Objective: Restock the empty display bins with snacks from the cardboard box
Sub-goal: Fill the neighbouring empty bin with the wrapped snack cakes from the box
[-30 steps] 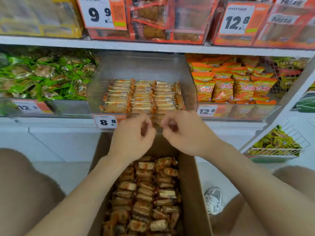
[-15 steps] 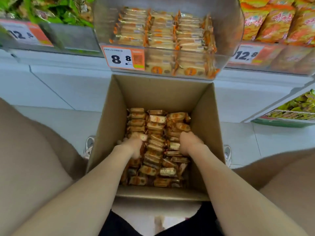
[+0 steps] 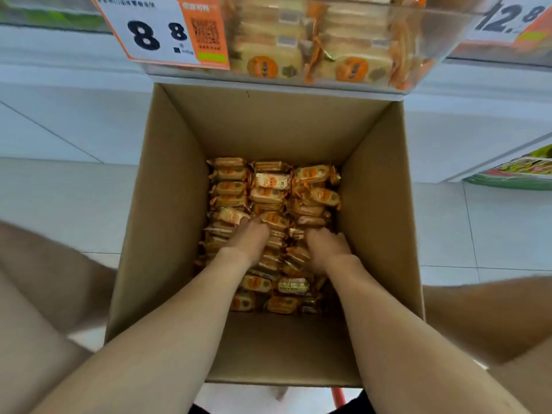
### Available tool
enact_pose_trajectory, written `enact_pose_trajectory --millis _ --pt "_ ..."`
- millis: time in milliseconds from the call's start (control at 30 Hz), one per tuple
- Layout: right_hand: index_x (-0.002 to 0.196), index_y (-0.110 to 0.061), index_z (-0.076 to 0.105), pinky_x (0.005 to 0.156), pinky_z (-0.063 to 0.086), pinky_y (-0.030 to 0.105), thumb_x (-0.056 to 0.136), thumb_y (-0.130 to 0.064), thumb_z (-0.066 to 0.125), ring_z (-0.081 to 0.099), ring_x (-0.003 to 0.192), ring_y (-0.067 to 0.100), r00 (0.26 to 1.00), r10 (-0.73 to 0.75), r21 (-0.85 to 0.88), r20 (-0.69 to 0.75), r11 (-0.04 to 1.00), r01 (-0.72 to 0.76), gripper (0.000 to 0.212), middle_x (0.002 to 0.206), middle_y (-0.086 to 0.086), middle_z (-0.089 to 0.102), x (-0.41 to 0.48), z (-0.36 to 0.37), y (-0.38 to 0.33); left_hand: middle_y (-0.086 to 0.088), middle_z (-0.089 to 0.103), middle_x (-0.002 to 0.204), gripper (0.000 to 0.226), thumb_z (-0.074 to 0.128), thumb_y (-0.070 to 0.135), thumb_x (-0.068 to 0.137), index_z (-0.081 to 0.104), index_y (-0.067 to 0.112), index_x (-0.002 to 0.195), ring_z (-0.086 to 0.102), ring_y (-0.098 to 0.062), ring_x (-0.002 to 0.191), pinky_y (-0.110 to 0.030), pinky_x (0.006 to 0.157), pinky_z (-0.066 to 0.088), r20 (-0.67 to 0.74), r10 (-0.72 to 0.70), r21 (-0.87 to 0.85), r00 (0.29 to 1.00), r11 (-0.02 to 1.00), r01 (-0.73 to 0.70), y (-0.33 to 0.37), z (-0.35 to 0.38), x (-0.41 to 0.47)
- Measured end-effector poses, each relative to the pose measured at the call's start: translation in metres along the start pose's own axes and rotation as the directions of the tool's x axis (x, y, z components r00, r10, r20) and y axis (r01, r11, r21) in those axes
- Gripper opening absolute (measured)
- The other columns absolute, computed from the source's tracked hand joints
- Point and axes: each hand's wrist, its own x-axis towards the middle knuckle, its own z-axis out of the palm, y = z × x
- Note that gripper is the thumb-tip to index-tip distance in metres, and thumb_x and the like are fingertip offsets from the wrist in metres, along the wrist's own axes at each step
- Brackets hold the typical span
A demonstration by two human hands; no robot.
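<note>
Head view: the step in hand looks like the pick-up from the cardboard box [image 3: 167,204], which stands open on the tiled floor [image 3: 59,204] directly below the display bin [image 3: 328,80]. Both arms reach down into it. The left hand [image 3: 248,239] lies knuckles-up on the snacks [image 3: 268,186] near the middle of the pile, its fingertips pushed down among the wrappers. The right hand [image 3: 325,246] is just beside it, toward the right wall of the box, buried the same way. With the fingertips hidden on both, I cannot tell whether either hand has closed round a packet or is only pressing in.

My reading is that the next move calls for gathering a neat bundle between the two hands, lifting it clear of the box walls, and carrying it up and forward over the bin's clear front lip. The wrappers look slick, so a loose handful could shed packets on the way.

Counted: one box, two hands, and one bin seen well enough to judge, already holding packets rather than empty. There are two price tags: one reading 8.8 [image 3: 161,31] on that bin's front and a cropped one [image 3: 507,19] at the upper right. The snacks in the box lie in roughly three columns across, several layers deep and far too many to count singly. Two packets with round orange marks face out through the bin front, while the stacks above them are blurred
</note>
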Motion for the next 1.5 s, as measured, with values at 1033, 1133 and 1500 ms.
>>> enact_pose_trajectory --millis 1033,1133,1500 --pt "0.128 -0.030 0.062 0.092 0.058 0.035 0.097 -0.029 0.073 0.072 0.103 0.008 0.775 -0.117 0.666 -0.621 0.444 0.600 0.033 0.110 -0.006 0.077 -0.185 -0.181 -0.012 0.024 0.072 0.110 0.025 0.075 0.030 0.093 0.076 0.038 0.116 0.064 0.003 0.105 -0.032 0.100 0.052 -0.434 0.232 -0.351 0.870 0.846 -0.401 -0.028 -0.219 -0.175" --pt "0.133 -0.031 0.064 0.094 0.053 0.027 0.102 -0.036 0.066 0.068 0.107 0.001 0.725 -0.090 0.637 -0.683 0.412 0.651 0.032 0.115 -0.011 0.074 -0.202 -0.206 -0.015 0.021 0.071 0.108 0.028 0.077 0.020 0.094 0.075 0.033 0.119 0.063 0.006 0.100 -0.024 0.091 0.050 -0.530 0.281 -0.290 0.800 0.827 -0.482 -0.025 -0.241 -0.199" --pt "0.126 -0.033 0.068 0.080 0.048 0.010 0.106 -0.028 0.061 0.064 0.099 -0.009 0.588 -0.047 0.526 -0.808 0.392 0.755 0.021 0.113 -0.019 0.071 -0.219 -0.226 -0.011 0.020 0.074 0.116 0.041 0.081 0.018 0.091 0.071 0.037 0.127 0.066 0.001 0.115 -0.037 0.105 0.054 -0.786 0.034 -0.472 0.617 0.612 -0.635 -0.008 -0.244 -0.216"
